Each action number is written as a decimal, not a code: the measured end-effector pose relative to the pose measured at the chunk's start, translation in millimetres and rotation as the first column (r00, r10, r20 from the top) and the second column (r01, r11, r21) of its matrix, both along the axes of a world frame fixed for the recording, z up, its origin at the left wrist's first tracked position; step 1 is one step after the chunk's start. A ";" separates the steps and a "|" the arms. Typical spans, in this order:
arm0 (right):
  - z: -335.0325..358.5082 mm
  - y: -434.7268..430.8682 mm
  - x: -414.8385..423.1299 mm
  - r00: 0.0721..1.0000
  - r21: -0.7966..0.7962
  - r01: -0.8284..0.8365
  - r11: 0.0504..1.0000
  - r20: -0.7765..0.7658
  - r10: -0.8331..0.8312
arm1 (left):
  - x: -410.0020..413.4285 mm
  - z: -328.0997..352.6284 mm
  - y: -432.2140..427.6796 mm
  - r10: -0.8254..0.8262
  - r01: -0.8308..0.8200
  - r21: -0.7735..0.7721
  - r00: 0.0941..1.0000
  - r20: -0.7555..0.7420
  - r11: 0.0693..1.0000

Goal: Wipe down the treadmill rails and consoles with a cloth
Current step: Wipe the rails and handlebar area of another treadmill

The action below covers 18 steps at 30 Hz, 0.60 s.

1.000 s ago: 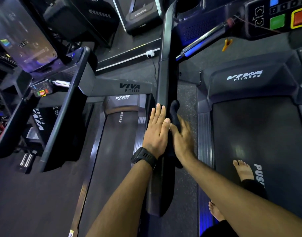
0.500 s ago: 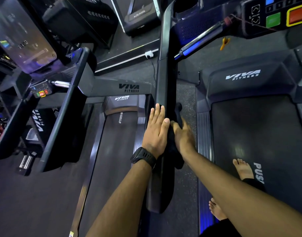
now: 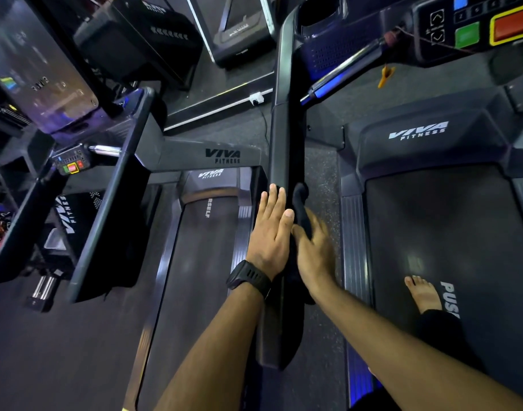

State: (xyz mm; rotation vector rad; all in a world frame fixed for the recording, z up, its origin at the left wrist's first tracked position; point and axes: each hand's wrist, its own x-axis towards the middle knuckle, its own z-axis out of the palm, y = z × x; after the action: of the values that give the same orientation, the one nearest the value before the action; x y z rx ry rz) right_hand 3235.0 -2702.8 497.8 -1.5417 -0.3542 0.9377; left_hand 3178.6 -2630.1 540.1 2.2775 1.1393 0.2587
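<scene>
A long black treadmill side rail (image 3: 285, 137) runs from the console at the top down the middle of the view. A dark cloth (image 3: 301, 200) is draped over the rail between my two hands. My left hand (image 3: 269, 232), with a black watch on its wrist, lies flat with straight fingers against the rail's left face. On the right face, my right hand (image 3: 313, 247) presses the cloth to the rail; it is motion-blurred. The console (image 3: 474, 28) with green and red buttons sits at the top right.
I stand barefoot on the belt (image 3: 450, 238) of the right treadmill. A second treadmill (image 3: 207, 232) lies to the left, with its own rail (image 3: 118, 188) and console (image 3: 72, 164). A yellow safety clip (image 3: 384, 75) dangles below the console. More machines stand at the back.
Both hands have slid with the cloth a little up the rail, away from me, then the right hand has drawn back slightly. The view has shifted a little.
</scene>
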 end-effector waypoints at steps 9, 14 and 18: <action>-2.9 -1.8 -0.2 0.998 -0.085 -0.055 0.995 -0.013 0.054 | -4.8 0.5 -6.3 0.008 -0.008 0.001 1.000 -0.001 1.000; -8.9 5.1 10.9 0.998 -0.022 -0.057 0.998 0.024 0.057 | -7.6 -0.8 -8.6 0.002 -0.002 0.003 1.000 0.013 1.000; -9.7 -8.2 -1.3 0.996 -0.151 -0.082 0.985 -0.054 0.075 | -14.3 -2.5 -14.2 -0.002 0.002 -0.002 1.000 0.020 1.000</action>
State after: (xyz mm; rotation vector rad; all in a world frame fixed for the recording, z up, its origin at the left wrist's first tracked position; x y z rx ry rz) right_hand 3233.7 -2711.0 488.1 -1.6508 -0.3163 1.0827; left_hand 3164.3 -2644.3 537.6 2.2690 1.1263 0.2788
